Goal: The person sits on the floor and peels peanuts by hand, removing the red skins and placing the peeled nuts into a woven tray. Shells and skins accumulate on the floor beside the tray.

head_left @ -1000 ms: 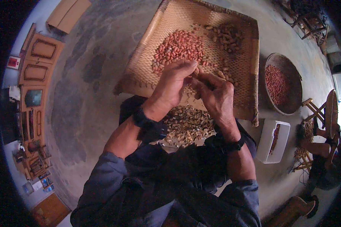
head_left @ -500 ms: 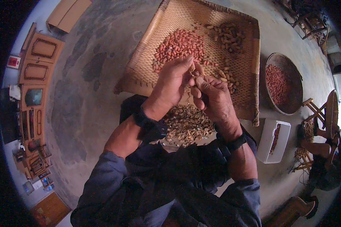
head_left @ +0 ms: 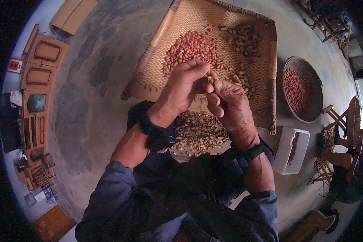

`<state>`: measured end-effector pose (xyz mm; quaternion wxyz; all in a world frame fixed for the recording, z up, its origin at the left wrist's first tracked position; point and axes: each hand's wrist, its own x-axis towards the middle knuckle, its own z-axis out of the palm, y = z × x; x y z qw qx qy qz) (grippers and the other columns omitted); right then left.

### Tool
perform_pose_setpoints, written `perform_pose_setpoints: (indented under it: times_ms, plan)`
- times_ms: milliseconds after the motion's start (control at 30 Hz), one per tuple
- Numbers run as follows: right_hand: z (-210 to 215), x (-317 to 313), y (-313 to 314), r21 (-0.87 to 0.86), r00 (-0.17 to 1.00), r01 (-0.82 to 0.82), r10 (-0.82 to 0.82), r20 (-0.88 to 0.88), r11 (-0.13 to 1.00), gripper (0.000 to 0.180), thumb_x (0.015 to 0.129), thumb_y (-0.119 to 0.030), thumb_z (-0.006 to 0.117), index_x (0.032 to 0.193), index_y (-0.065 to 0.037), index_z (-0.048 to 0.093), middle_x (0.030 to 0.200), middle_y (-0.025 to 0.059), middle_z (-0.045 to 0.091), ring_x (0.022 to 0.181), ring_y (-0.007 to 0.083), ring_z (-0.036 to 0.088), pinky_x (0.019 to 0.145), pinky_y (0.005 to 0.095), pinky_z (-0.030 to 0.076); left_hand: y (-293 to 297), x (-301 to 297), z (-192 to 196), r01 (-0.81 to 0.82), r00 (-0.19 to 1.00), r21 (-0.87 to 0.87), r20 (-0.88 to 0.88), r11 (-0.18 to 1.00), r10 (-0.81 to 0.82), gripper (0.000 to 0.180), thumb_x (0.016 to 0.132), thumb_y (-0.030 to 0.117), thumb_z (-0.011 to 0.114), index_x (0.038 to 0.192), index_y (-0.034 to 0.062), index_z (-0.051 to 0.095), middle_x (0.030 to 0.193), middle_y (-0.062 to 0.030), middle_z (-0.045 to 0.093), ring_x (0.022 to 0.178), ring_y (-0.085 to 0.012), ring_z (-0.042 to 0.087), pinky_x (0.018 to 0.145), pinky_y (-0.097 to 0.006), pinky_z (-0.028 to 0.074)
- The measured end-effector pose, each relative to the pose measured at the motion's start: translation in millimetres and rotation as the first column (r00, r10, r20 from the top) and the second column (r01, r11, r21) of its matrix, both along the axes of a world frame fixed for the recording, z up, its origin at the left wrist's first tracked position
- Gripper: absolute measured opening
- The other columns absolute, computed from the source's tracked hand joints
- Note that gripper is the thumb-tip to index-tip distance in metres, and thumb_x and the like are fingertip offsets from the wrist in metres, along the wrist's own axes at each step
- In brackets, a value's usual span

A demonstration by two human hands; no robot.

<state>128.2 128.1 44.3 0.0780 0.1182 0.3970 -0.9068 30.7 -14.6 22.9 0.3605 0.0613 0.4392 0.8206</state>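
Close together over the near edge of a woven tray point(head_left: 149, 60), both my hands are closed with fingertips pinched. Between the thumb and fingers of my left hand point(head_left: 181, 82) is a peanut point(head_left: 213, 76) in its tan shell, partly hidden. My right hand point(head_left: 234, 99) grips the same peanut from the other side, its fingers curled. Beyond the hands lies a pile of shelled red peanuts point(head_left: 191, 46). Unshelled peanuts point(head_left: 244, 40) sit at the tray's far right, with several more beside my right hand. Broken shells point(head_left: 199, 131) are heaped below my hands.
Right of the tray stands a round basket point(head_left: 310, 86) with red peanuts. Nearer is a white foam box point(head_left: 286, 157) with a slot showing more. Another person point(head_left: 345, 161) sits at the far right beside a wooden stool point(head_left: 334, 117). Wooden cabinets point(head_left: 44, 68) line the left.
Both hands have shifted slightly, and my left thumb has moved right over the peanut. My fingers still pinch at the same spot over the tray's edge.
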Motion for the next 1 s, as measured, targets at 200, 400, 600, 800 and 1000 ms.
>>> perform_pose_setpoints:
  times_ms: [200, 400, 600, 800, 1000]
  plan:
    - [-2, 2, 7, 0.050, 1.000, 0.021, -0.019, -0.024, 0.999, 0.029, 0.105, -0.026, 0.057, 0.094, -0.001, 0.066, 0.069, 0.0003, 0.054, 0.050, 0.0073, 0.042, 0.045, 0.0214, 0.031, -3, 7, 11, 0.088, 0.994, 0.010, -0.067, 0.996, -0.087, 0.020, 0.102, 0.024, 0.060, 0.097, 0.0046, 0.063, 0.089, -0.0052, 0.066, 0.074, -0.0144, 0.064, 0.069, -0.031, 0.057]
    - [6, 5, 11, 0.188, 0.998, 0.055, -0.050, -0.028, 0.981, 0.029, 0.103, -0.025, 0.061, 0.087, -0.001, 0.068, 0.064, 0.0006, 0.054, 0.048, 0.0078, 0.043, 0.044, 0.0230, 0.030, -3, 13, 24, 0.093, 0.954, -0.092, -0.276, 0.991, -0.116, 0.013, 0.097, 0.020, 0.066, 0.097, 0.0075, 0.061, 0.089, -0.0006, 0.062, 0.069, -0.0078, 0.055, 0.062, -0.022, 0.045]
    - [20, 11, 12, 0.438, 0.994, 0.108, -0.095, -0.052, 0.892, 0.028, 0.100, -0.023, 0.065, 0.082, -0.001, 0.069, 0.061, 0.0009, 0.057, 0.047, 0.0081, 0.047, 0.045, 0.0234, 0.031, -9, 18, 39, 0.111, 0.925, -0.190, -0.340, 0.975, -0.172, 0.007, 0.094, 0.011, 0.066, 0.098, 0.0077, 0.061, 0.090, 0.0014, 0.060, 0.075, -0.0056, 0.053, 0.066, -0.020, 0.042]
    - [29, 22, 17, 0.628, 0.987, 0.129, -0.038, -0.156, 0.767, 0.025, 0.100, -0.020, 0.066, 0.082, -0.002, 0.070, 0.062, 0.0009, 0.060, 0.051, 0.0086, 0.053, 0.047, 0.0253, 0.039, -8, 23, 43, 0.122, 0.880, -0.162, -0.439, 0.979, -0.182, 0.013, 0.090, 0.007, 0.069, 0.100, 0.0064, 0.061, 0.098, 0.0005, 0.060, 0.092, -0.0083, 0.057, 0.083, -0.025, 0.047]
    - [31, 33, 16, 0.655, 0.978, 0.157, -0.027, -0.205, 0.739, 0.024, 0.101, -0.019, 0.065, 0.085, -0.001, 0.069, 0.064, -0.0013, 0.058, 0.057, 0.0067, 0.052, 0.050, 0.0261, 0.039, -12, 27, 56, 0.207, 0.847, -0.252, -0.437, 0.945, -0.302, 0.014, 0.089, 0.007, 0.070, 0.098, 0.0064, 0.060, 0.099, 0.0003, 0.059, 0.094, -0.0083, 0.056, 0.084, -0.025, 0.045]
